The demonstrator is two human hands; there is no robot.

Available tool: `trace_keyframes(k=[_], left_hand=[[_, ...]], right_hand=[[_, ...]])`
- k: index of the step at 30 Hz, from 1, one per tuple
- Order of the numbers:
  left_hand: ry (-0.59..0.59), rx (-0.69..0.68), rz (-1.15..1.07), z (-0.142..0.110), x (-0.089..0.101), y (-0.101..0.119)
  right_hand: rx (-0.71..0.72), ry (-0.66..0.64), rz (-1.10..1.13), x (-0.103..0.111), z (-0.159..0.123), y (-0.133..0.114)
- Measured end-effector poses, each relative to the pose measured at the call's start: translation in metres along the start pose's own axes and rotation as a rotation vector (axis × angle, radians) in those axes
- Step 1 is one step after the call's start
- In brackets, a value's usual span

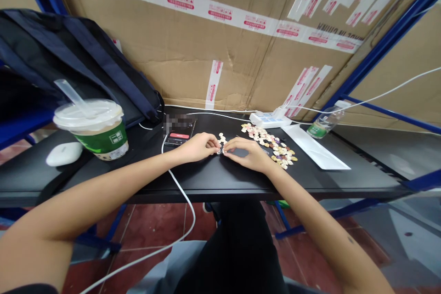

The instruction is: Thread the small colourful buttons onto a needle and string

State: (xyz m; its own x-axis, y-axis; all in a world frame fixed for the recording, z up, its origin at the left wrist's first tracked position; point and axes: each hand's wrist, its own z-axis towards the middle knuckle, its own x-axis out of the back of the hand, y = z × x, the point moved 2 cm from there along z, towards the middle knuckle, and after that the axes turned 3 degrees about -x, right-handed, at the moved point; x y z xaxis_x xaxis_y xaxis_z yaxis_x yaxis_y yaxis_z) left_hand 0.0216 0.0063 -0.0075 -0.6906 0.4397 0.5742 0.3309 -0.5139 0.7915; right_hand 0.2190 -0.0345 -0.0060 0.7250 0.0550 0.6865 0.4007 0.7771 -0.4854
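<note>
My left hand [199, 146] and my right hand [246, 152] meet at the middle of the black table [223, 179], fingertips pinched together on a small pale bead-like piece [220, 149]. A few more small pale pieces [222, 138] lie just behind the fingers. A spread of small cream, pink and yellow pieces [270, 144] lies on the table to the right of my right hand. What runs between the fingers is too small to make out.
A phone [179, 137] with a white cable [179, 188] lies behind my left hand. A lidded drink cup with a straw [94, 128], a white mouse [64, 153] and a dark backpack [69, 59] sit left. A power strip [268, 120], a bottle [324, 124] and white paper [315, 147] sit right.
</note>
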Motion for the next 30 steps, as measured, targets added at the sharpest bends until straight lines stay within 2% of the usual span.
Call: trace_keyframes(k=[5,11,17,30], left_hand=[[-0.043,0.018,-0.093,0.0011,-0.0016,-0.0007],[0.010,0.010,-0.096,0.0029,0.0002,0.0002],[-0.025,0.014,-0.122,0.0005,-0.0008,0.0057],[0.064,0.123,-0.405,-0.0013,-0.0072,0.0080]], right_hand=[[0.029,0.003,-0.005,0.0005,0.0009,-0.0015],[0.028,0.021,-0.032,0.0017,0.0005,-0.0001],[0.023,0.029,-0.013,0.0015,0.0002,-0.0016],[0.042,0.100,0.030,0.0036,-0.0028,0.0005]])
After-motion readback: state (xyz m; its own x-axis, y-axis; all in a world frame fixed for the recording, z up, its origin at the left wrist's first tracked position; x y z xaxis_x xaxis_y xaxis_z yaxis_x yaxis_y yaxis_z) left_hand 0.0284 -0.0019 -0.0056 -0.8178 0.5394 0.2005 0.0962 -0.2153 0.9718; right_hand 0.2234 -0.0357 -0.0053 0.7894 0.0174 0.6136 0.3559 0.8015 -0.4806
